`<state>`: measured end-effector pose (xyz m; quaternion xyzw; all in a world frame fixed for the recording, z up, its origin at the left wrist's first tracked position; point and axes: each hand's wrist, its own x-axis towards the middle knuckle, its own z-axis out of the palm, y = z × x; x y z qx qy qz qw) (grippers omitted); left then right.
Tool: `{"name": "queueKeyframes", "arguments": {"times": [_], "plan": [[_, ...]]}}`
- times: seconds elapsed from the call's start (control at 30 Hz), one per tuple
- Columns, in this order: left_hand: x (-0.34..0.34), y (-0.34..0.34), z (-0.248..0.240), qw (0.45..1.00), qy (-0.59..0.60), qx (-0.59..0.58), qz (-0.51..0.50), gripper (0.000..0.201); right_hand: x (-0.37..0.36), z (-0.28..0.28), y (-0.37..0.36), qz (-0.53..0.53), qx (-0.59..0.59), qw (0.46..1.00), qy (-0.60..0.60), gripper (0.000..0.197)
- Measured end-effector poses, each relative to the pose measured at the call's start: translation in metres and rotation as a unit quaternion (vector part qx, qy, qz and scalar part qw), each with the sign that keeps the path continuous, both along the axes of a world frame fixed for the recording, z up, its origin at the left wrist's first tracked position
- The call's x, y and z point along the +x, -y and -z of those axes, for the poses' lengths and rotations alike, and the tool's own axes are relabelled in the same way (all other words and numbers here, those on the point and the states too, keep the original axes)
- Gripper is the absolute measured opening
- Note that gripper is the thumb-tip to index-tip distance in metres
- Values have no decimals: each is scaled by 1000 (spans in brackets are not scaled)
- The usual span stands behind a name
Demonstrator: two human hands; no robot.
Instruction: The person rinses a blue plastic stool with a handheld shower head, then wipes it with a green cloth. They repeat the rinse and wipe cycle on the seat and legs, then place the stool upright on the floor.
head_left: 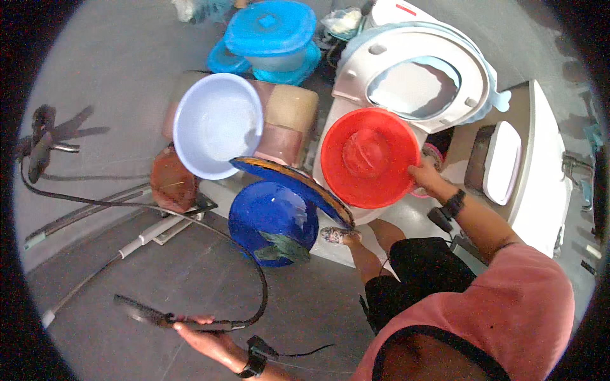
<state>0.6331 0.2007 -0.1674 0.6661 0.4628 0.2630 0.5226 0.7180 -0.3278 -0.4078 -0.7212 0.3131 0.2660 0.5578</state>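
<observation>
Head view: gripping a round red plastic basin (368, 136) by its right rim with the right hand (424, 176) closed on it, just in front of a white-and-pale-blue toilet seat (356, 82). Low on the left, clasping a black handheld shower head (143, 312) with the left hand (206, 336) wrapped round its handle, near a round deep-blue plastic bucket (254, 216).

The person wore a salmon-pink top (445, 311) with a short right sleeve (530, 263) and a black neckband (416, 329), black shorts (432, 267) and a multicoloured patterned shoe (332, 235). A black strap (253, 366) circled the left wrist, bearing a dark box (262, 347) with a thin black cable (308, 353); another strap (455, 203) banded the right wrist.
</observation>
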Motion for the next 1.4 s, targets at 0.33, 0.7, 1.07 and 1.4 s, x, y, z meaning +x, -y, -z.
{"name": "queueKeyframes", "arguments": {"times": [0.33,0.7,1.07,1.4], "plan": [[-6,19,28,996,-46,6,79,25,161,-133,-121,-53,159,977,135,32],[40,77,90,987,-54,-50,143,19,257,-34,-305,-122,389,912,51,51],[59,153,108,956,-105,-26,273,46,151,-238,46,-148,-610,616,476,57],[83,244,150,926,-182,138,300,55,111,-210,51,-217,-417,765,440,45]]}}
